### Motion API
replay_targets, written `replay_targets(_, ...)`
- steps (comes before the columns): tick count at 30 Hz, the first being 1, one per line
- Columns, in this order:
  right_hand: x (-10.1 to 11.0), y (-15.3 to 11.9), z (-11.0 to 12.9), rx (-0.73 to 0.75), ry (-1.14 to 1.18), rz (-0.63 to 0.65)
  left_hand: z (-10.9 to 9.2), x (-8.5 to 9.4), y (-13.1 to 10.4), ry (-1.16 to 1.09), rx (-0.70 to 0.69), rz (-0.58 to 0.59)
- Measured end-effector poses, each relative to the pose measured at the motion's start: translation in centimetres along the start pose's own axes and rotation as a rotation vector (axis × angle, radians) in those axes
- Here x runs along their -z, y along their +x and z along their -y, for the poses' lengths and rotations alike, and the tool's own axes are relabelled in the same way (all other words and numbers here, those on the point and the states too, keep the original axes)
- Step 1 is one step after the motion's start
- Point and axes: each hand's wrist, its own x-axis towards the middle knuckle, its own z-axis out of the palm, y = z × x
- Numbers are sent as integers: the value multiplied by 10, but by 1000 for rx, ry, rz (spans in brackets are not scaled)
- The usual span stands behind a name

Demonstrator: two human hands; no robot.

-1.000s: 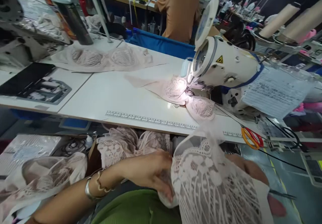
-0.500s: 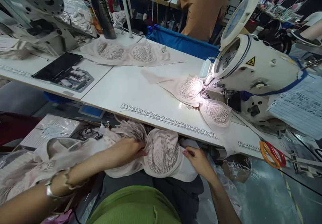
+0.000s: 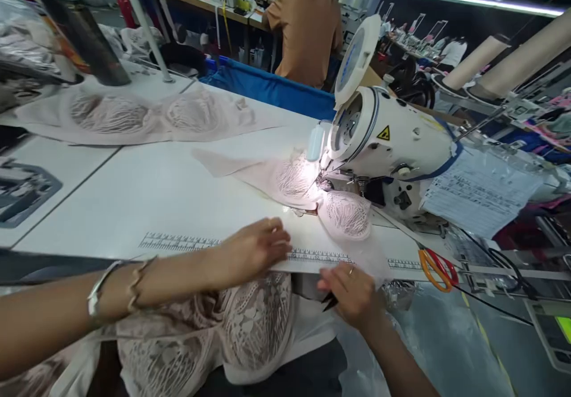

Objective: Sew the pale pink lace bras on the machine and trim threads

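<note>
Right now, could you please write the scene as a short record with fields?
Left hand: over ruler strip, nothing visible in its grip
Right hand: at table edge, dark pointed tool in its grip
Sewing machine: lit, lace bra at needle area
Farther left: another bra on table
Below table edge: third bra

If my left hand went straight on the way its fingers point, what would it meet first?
Probably the pale lace cup beside the sewing machine. Your left hand's height above the table is unclear, so it might pass over.
</note>
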Motion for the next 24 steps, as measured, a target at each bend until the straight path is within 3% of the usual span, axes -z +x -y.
replay_targets(3,6,36,-49,-259,-160,17,49,-17,48,18,8,97)
replay_targets(5,0,57,-85,-470,-213,139,72,-28,71,58,-16,217)
replay_targets(7,-10,73,-116,-591,-261,299,85,-34,84,105,-86,316)
replay_targets(10,-27,86,-144,-632,-265,475,91,-35,90,155,-170,386)
replay_targets(17,-39,76,-166,-529,-136,473,86,-39,82,117,-51,283)
replay_targets(24,-37,75,-163,-479,-50,526,87,-45,82,47,1,239)
